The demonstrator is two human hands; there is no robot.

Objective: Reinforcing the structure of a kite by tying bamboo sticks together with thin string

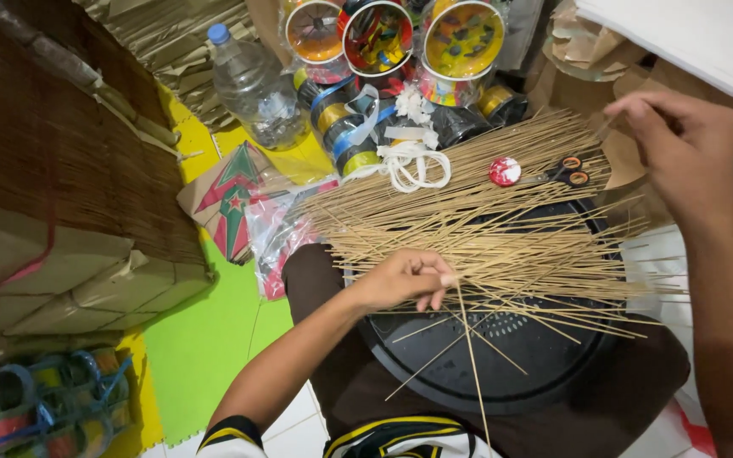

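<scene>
A loose pile of thin bamboo sticks (485,225) lies spread across a round black plastic object (502,356) on my lap. My left hand (405,278) rests on the near left part of the pile, its fingertips pinched on a few sticks. My right hand (680,148) is raised at the far right end of the pile, fingers curled around the tip of a stick. Several sticks poke out toward me below the left hand.
A clear plastic bottle (252,85), spools of coloured thread (349,127), a white cord coil (413,165), a small red disc (505,171) and orange-handled scissors (566,170) lie beyond the sticks. Stacked paper bundles (61,195) stand left on green and yellow mats (205,339).
</scene>
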